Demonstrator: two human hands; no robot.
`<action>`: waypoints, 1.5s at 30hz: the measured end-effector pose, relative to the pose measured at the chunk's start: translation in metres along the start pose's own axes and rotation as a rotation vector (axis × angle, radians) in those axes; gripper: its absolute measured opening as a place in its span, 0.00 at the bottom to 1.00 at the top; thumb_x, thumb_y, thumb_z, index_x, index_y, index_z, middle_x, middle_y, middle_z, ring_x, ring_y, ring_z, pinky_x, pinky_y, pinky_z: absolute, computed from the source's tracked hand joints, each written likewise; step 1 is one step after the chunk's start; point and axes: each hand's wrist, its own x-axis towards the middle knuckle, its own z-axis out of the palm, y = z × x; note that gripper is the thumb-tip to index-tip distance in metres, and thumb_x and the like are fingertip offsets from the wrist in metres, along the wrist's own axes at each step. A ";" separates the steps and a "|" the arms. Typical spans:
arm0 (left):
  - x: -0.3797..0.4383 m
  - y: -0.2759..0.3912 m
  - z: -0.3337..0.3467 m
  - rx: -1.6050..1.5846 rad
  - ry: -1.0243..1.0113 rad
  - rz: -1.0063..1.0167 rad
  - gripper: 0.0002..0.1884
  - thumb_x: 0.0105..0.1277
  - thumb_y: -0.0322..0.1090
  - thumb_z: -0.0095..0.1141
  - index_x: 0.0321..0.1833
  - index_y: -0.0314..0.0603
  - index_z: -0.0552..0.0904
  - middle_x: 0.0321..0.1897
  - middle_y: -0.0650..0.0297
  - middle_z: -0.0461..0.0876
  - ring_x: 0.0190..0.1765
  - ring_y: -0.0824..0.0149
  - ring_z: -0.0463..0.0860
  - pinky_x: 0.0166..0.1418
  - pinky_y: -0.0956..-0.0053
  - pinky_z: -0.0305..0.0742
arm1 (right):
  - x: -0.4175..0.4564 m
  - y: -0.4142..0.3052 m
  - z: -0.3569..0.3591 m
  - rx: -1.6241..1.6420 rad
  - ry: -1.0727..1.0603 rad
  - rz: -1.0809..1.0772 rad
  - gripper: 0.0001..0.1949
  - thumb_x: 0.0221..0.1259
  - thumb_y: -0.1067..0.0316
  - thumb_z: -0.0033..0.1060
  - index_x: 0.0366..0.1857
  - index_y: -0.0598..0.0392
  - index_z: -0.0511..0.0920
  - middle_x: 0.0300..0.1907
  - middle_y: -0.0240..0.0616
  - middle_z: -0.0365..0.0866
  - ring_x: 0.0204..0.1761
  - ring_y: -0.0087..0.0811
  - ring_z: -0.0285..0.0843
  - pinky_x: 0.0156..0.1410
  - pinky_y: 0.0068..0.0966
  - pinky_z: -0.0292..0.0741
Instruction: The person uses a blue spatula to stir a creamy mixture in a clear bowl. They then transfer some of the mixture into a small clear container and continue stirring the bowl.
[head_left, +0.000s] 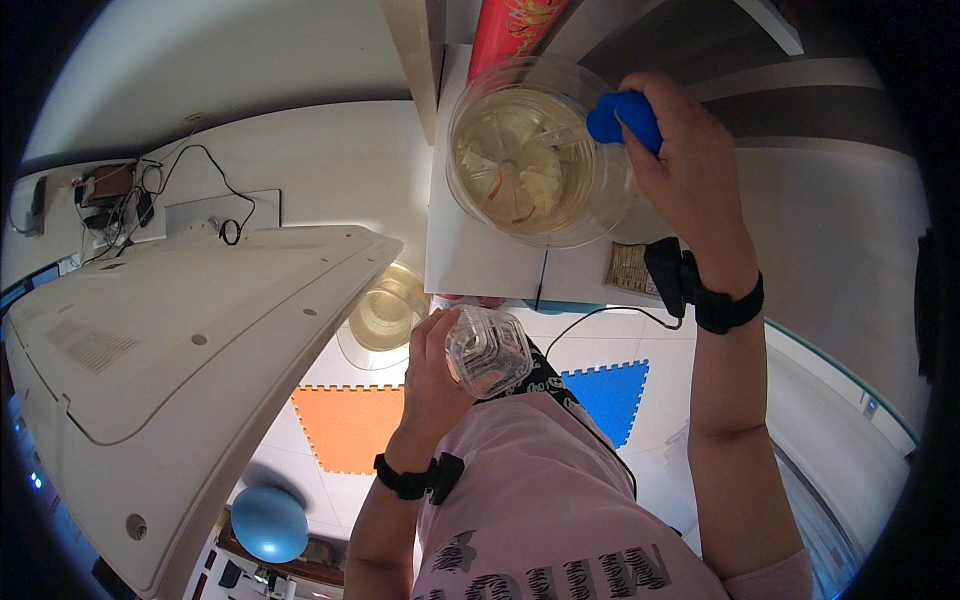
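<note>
My right hand (686, 161) grips a blue squeeze bulb (626, 124) with a clear tube (562, 135) slanting down from it into a round transparent tank (461, 191). Pale yellowish liquid (517, 112) fills part of the tank. In it are whitish clumps (541, 180) and a small orange-red streak (495, 186), too small to identify surely. The tank stands on a white cabinet top (487, 266). Lower down, in front of my body, my left hand (439, 382) holds a clear, square-sided plastic jar (491, 352). Its contents cannot be made out.
A second clear container (386, 307) with yellowish liquid stands low beside the cabinet. A large white appliance housing (187, 345) slopes along my left. Behind the tank is a red box (514, 30). A woven-looking item (631, 268) lies at right. Cables (142, 187) tangle at far left.
</note>
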 end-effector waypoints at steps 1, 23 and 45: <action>0.000 0.000 0.000 0.003 0.004 0.004 0.49 0.48 0.39 0.83 0.73 0.42 0.67 0.66 0.49 0.69 0.67 0.44 0.75 0.67 0.54 0.79 | 0.000 0.000 0.000 -0.003 0.000 -0.001 0.17 0.63 0.69 0.71 0.54 0.48 0.77 0.48 0.46 0.86 0.45 0.49 0.88 0.48 0.36 0.83; -0.001 -0.001 0.000 -0.005 0.001 0.003 0.49 0.49 0.43 0.82 0.73 0.42 0.67 0.66 0.48 0.70 0.67 0.43 0.75 0.66 0.54 0.80 | -0.001 -0.002 0.004 0.004 -0.014 0.026 0.16 0.64 0.69 0.70 0.53 0.48 0.77 0.49 0.45 0.86 0.46 0.49 0.88 0.49 0.37 0.83; -0.004 -0.003 -0.002 -0.028 0.002 -0.035 0.49 0.48 0.42 0.83 0.72 0.43 0.68 0.65 0.50 0.70 0.67 0.45 0.75 0.67 0.54 0.79 | 0.003 -0.013 0.013 0.084 0.001 -0.006 0.15 0.64 0.69 0.71 0.52 0.49 0.77 0.48 0.46 0.86 0.45 0.50 0.88 0.49 0.36 0.83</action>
